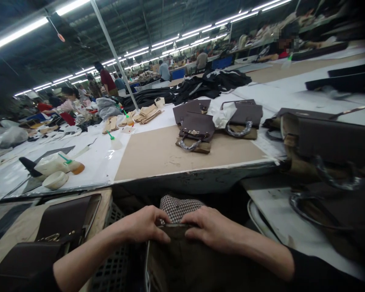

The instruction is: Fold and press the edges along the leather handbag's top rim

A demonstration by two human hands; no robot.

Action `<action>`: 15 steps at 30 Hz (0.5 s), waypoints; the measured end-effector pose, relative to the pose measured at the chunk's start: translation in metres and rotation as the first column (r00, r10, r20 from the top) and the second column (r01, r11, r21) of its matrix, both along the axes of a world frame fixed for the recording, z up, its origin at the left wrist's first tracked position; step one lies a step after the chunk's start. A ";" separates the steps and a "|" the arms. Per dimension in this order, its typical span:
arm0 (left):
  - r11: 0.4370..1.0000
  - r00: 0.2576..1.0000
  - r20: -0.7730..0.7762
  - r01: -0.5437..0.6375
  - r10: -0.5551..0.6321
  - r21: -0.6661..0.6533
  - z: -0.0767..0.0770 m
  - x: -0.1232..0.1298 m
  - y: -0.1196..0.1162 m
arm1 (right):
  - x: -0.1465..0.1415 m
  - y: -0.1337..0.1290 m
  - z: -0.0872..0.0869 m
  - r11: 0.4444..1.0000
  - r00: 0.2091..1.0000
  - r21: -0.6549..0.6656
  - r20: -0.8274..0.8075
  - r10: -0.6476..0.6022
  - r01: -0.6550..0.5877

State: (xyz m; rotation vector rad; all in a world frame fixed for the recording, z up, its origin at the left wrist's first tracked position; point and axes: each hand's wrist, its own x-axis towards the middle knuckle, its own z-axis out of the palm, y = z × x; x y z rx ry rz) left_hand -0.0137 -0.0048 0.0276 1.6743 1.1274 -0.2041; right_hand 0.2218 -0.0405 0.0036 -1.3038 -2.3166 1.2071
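Note:
Below the table's front edge, both hands grip the top edge of a dark olive-brown bag (182, 255). My left hand (149, 224) pinches the edge between thumb and fingers. A short gap away, my right hand (208, 227) pinches the same edge from the other side. Behind the fingers a brown-and-white checked cloth (181, 207) shows. The lower part of the bag runs out of the picture, and what lies inside it is hidden.
Several dark brown handbags (197, 127) with wrapped handles lie on the worktable (158, 158). More handbags (331, 142) crowd the right, others (63, 215) the left. Glue bottles (114, 141) and a white bowl (55, 180) stand at left. A plastic crate (112, 243) sits beside my left forearm.

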 end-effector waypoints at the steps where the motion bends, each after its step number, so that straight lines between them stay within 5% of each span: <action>1: 1.000 1.000 0.016 -0.004 0.003 0.027 -0.002 0.001 -0.002 | 0.002 0.001 -0.001 1.000 1.000 0.000 -0.004 0.010 -0.010; 8: 0.997 0.998 0.052 0.036 -0.040 0.075 -0.013 0.004 -0.009 | 0.008 0.000 -0.021 0.990 0.986 -0.061 -0.119 0.118 -0.126; 15: 0.984 0.997 0.072 0.028 -0.041 0.178 -0.021 0.010 -0.005 | -0.005 0.000 -0.039 0.997 0.997 0.022 -0.027 -0.076 0.077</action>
